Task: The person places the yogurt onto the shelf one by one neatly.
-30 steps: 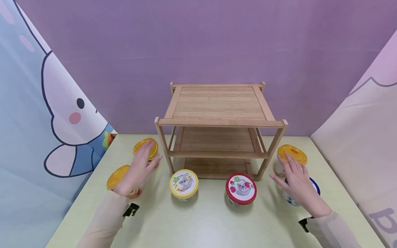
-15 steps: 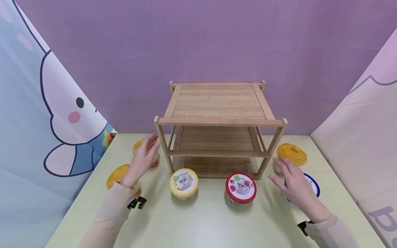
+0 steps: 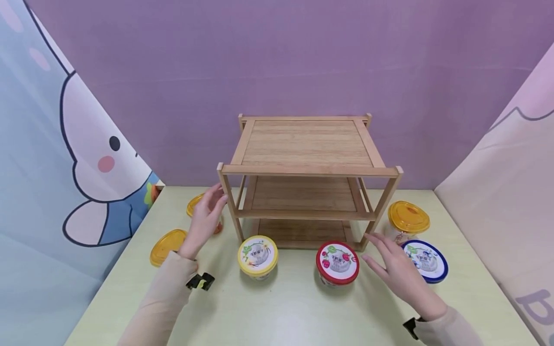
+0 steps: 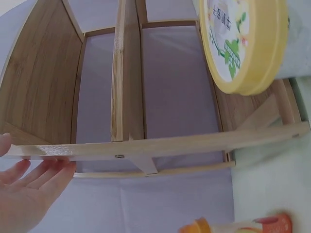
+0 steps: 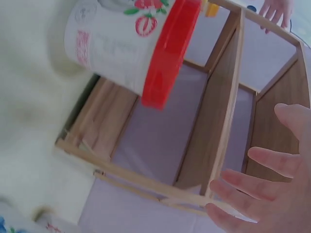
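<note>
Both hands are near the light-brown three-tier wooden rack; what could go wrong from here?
The right hand is close to the white tub with the round red lid, so an inward sweep might knock it. If the wooden rack slides forward, it could shove the white tub with the round yellow lid, which stands close in front.
</note>
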`<act>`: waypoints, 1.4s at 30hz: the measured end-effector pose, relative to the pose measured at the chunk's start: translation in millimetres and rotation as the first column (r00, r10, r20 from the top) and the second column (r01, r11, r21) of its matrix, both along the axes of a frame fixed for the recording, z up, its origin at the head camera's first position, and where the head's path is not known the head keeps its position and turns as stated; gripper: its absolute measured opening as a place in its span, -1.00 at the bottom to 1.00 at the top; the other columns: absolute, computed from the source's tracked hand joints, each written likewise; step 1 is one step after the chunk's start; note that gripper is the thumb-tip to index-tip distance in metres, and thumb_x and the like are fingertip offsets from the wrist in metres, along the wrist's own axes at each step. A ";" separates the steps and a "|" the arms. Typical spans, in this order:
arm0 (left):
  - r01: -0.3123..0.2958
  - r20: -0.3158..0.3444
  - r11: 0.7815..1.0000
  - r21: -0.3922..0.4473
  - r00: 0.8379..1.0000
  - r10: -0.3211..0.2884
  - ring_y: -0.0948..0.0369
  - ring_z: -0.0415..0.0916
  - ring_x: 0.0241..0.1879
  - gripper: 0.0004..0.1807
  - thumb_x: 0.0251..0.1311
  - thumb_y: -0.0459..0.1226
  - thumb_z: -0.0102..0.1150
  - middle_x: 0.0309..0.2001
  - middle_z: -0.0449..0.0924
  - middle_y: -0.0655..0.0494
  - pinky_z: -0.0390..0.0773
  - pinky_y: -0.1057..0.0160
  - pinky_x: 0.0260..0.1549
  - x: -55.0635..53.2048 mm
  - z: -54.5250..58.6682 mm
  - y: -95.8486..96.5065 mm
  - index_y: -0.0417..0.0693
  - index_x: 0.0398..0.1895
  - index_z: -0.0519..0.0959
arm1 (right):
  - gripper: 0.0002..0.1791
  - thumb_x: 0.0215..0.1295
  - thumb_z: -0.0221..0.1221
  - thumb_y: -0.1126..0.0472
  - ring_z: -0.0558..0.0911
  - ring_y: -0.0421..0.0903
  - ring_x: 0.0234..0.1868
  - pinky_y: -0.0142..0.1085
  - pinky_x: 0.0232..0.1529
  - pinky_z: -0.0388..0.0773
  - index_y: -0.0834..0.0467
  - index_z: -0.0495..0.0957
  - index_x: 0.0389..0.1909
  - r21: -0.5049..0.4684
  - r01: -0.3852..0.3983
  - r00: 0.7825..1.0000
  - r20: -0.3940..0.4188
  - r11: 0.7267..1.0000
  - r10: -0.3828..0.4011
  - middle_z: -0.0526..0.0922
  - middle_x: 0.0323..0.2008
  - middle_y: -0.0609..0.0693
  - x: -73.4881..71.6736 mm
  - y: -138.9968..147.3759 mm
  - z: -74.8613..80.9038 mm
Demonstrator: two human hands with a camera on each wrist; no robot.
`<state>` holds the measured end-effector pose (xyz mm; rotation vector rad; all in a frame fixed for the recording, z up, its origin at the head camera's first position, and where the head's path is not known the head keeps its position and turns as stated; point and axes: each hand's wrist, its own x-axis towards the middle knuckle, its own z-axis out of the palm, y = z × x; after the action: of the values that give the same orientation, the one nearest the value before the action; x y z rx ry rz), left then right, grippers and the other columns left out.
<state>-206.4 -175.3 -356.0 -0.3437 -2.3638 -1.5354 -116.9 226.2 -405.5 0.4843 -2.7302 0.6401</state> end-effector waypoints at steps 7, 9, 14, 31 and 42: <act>0.020 0.028 0.997 0.071 0.999 -0.022 -0.02 0.35 0.05 -0.54 0.27 -0.26 -0.10 0.06 0.37 -0.27 0.42 0.25 -0.03 -6.7 -2.8 0.3 -0.31 0.18 0.22 | -0.50 0.16 0.15 0.11 0.39 0.18 0.04 0.09 -0.08 0.41 0.22 0.34 0.09 -0.021 -0.015 1.000 0.027 1.000 0.016 0.38 0.06 0.21 -2.3 -10.9 -13.3; 0.027 0.027 0.995 0.093 0.999 -0.029 -0.02 0.36 0.04 -0.55 0.27 -0.28 -0.10 0.05 0.38 -0.28 0.43 0.27 -0.03 -8.0 -3.7 0.7 -0.32 0.18 0.23 | -0.50 0.15 0.16 0.12 0.39 0.18 0.04 0.08 -0.07 0.41 0.21 0.34 0.09 -0.028 -0.023 0.999 0.030 0.999 0.024 0.38 0.05 0.21 -3.2 -13.9 -17.1; 0.048 0.007 0.990 0.130 0.999 -0.049 -0.03 0.39 -0.02 -0.59 0.28 -0.32 -0.13 -0.02 0.42 -0.31 0.44 0.29 -0.05 -12.2 -6.4 1.1 -0.35 0.14 0.25 | -0.49 0.14 0.16 0.08 0.36 0.18 0.07 0.09 -0.03 0.37 0.19 0.34 0.09 -0.041 -0.031 0.996 0.083 0.999 0.034 0.38 0.07 0.22 -4.5 -21.3 -24.1; 0.114 0.020 0.984 0.137 0.993 -0.118 -0.03 0.38 -0.05 -0.61 0.30 -0.30 -0.18 -0.08 0.42 -0.30 0.41 0.13 0.00 -16.5 -7.4 -1.5 -0.34 0.13 0.23 | -0.29 -0.21 0.37 -0.03 0.37 0.23 0.03 0.06 -0.08 0.42 0.28 0.46 -0.03 0.012 -0.068 0.998 -0.011 0.998 0.068 0.34 0.05 0.32 -4.0 -42.1 -45.0; 0.107 0.010 0.987 0.121 0.994 -0.109 0.04 0.39 -0.07 -0.62 0.30 -0.29 -0.18 -0.10 0.43 -0.28 0.43 0.11 -0.03 -18.3 -10.4 -1.4 -0.33 0.11 0.23 | -0.28 -0.24 0.37 -0.07 0.29 0.29 0.09 0.06 -0.10 0.44 0.28 0.48 -0.05 0.002 -0.066 0.998 -0.001 0.998 0.066 0.28 0.10 0.35 -3.9 -43.6 -53.3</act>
<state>-224.7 -176.7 -366.4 -0.4392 -2.2859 -1.7264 -120.7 182.5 -458.8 0.5773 -2.7236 0.6537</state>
